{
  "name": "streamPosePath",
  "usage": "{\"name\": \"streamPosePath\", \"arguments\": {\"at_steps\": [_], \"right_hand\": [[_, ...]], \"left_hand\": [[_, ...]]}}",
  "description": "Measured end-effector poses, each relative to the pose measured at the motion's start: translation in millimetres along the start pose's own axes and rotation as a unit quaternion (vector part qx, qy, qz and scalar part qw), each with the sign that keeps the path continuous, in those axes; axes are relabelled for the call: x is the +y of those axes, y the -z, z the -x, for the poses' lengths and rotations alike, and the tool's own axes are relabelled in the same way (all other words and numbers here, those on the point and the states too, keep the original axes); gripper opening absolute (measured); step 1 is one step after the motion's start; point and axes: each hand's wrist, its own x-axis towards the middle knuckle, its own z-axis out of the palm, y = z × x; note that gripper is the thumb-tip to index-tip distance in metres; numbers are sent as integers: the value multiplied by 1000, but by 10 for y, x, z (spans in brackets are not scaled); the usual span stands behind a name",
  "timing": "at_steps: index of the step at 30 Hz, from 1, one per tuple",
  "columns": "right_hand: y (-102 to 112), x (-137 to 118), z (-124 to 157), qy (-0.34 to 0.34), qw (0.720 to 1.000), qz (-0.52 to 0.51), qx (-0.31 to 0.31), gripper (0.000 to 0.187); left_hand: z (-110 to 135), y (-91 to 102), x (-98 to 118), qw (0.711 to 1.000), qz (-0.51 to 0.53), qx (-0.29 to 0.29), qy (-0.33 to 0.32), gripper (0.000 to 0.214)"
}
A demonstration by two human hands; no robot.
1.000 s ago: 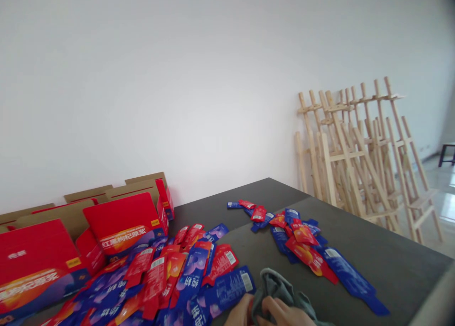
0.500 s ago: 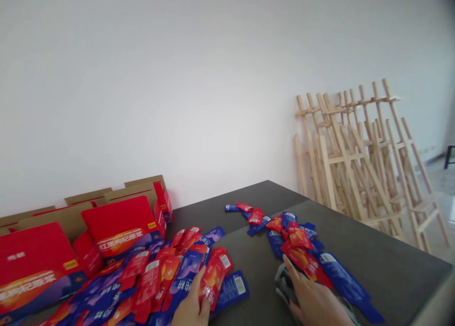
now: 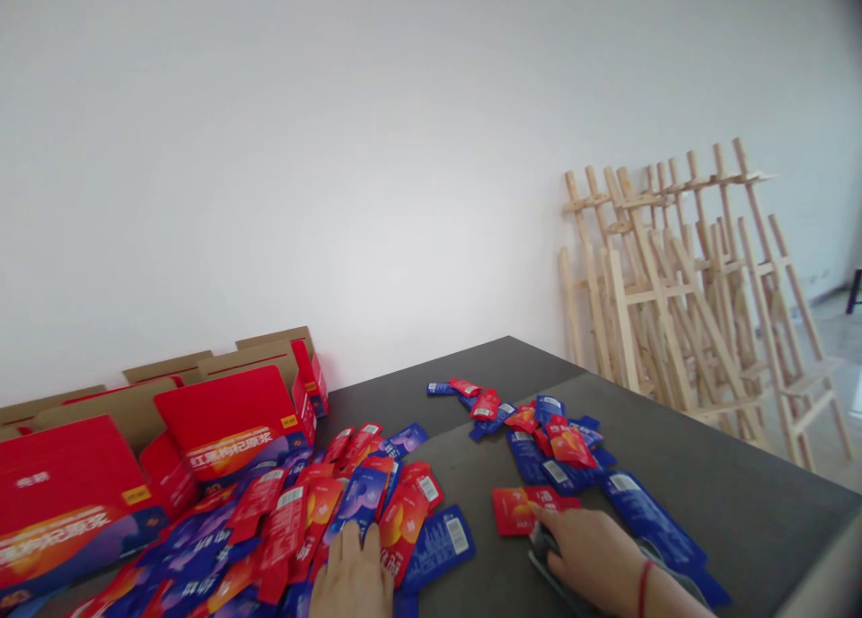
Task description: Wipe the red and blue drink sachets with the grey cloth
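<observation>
My left hand (image 3: 354,575) lies with fingers stretched out on a heap of flat red and blue sachets (image 3: 283,528), its fingertips on a blue sachet (image 3: 362,497). To the right, my right hand (image 3: 596,555) is curled, with a dark grey object (image 3: 544,542) partly hidden between its thumb and index finger; its kind cannot be made out. That index fingertip touches the edge of a red sachet (image 3: 515,512) lying flat on the dark table (image 3: 471,474). A long blue sachet (image 3: 653,519) lies just beyond the right wrist.
Open red cartons (image 3: 229,420) stand along the left, against the wall. A smaller cluster of red and blue sachets (image 3: 566,443) lies farther back on the right. Wooden easels (image 3: 673,304) lean on the wall past the table's right edge.
The red sachet by my right hand has come out of the right cluster, leftward and toward me. My left hand has shifted left and flattened onto the heap, away from a red sachet.
</observation>
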Motion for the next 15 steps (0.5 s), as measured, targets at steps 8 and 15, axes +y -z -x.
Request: {"name": "streamPosePath", "arguments": {"at_steps": [8, 15], "right_hand": [[156, -124, 202, 107, 985, -109, -82, 47], [187, 306, 28, -25, 995, -79, 47, 30]], "left_hand": [[208, -297, 1034, 951, 244, -117, -147, 55], [157, -61, 1434, 934, 234, -173, -207, 52]]}}
